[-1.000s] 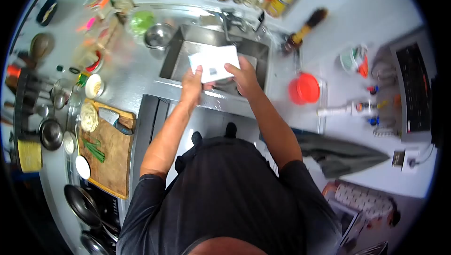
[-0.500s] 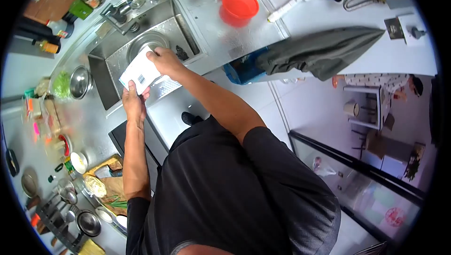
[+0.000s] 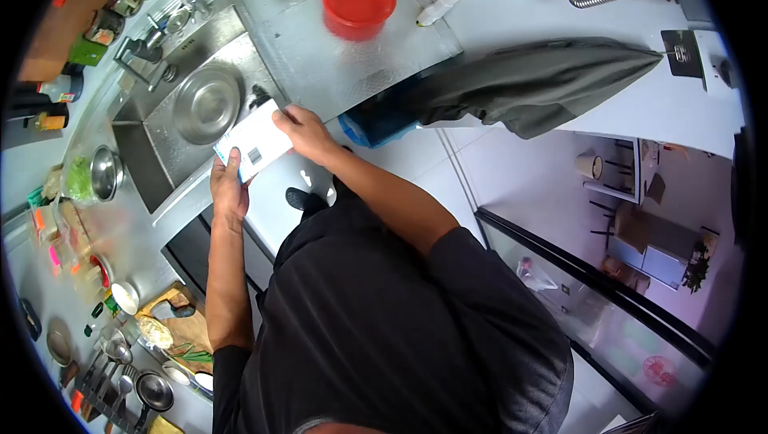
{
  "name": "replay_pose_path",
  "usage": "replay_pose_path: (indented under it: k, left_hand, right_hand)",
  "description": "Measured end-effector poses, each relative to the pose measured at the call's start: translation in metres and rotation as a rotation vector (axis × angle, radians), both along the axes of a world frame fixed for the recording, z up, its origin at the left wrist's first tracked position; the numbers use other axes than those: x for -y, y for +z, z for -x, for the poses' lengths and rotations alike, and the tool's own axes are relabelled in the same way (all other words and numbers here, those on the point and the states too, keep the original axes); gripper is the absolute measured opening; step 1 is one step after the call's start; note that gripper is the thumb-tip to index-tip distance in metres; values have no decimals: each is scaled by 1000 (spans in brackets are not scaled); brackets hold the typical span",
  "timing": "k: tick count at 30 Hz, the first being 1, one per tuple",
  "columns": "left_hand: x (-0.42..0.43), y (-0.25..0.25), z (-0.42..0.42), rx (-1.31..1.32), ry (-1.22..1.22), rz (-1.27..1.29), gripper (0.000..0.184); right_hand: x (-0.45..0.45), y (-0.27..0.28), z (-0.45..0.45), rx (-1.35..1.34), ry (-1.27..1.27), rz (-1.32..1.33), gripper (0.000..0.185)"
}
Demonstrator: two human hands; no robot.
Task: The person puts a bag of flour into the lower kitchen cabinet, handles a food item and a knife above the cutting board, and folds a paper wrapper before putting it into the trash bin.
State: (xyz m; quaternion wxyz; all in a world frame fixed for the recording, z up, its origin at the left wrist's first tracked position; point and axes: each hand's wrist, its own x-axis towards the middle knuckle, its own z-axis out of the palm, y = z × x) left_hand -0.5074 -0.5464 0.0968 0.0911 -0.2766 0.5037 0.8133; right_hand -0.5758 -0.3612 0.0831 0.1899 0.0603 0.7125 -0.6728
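Both hands hold a flat white packet with a small dark printed block and blue print along its left edge. My left hand grips its lower left end, thumb on top. My right hand pinches its right edge, with the thumb on the upper face. The packet is over the front edge of the steel sink. Behind it in the sink lies a round metal basin.
A red plastic bowl stands on the counter right of the sink. A dark grey cloth hangs beside a blue bag. At left are a metal bowl, a cutting board with food, and a small pan.
The packet has moved back from over the sink towards my body, still in both hands. The whole view has shifted, and the person at far right has mostly gone out of sight.
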Motion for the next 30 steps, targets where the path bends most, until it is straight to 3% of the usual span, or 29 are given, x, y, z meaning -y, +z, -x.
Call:
replay_pose_path:
  k: [1,3,5,6,7,11,13,15,21,27,30]
  left_hand:
    - [-8,-4,3,-31,-30,-12,35]
    - [-36,9,7,12,43,-47,27]
    - [-49,8,9,12,34,-63,27]
    - [-50,0,8,19,22,-90,28]
    - [-53,0,7,26,18,-93,28]
    - [-63,-7,9,70,25,-187,28]
    - [-64,-14,8,74,11,-227,27]
    - [-69,-23,7,93,13,-275,26]
    - [-77,-53,-7,106,-113,-306,28]
    - [-113,-50,-21,208,-94,-286,28]
    - [-140,-65,-23,276,-64,-236,30]
  right_hand:
    - [-22,0,-1,145,19,194,38]
    - [-81,-4,3,177,27,168,39]
    - [-151,-39,12,-60,-44,-222,35]
    - [-190,-32,18,-305,101,-742,32]
    - [-222,-32,13,-460,2,-1015,36]
    - [-323,-24,-15,71,90,-1435,75]
    - [-370,-42,-43,35,133,-1669,76]
    - [-364,0,-60,263,104,-1513,76]
    - [-353,-6,-70,321,162,-1568,66]
    - [-334,-40,-14,-3,199,-1402,50]
    - [-335,-70,22,-343,168,-1156,44]
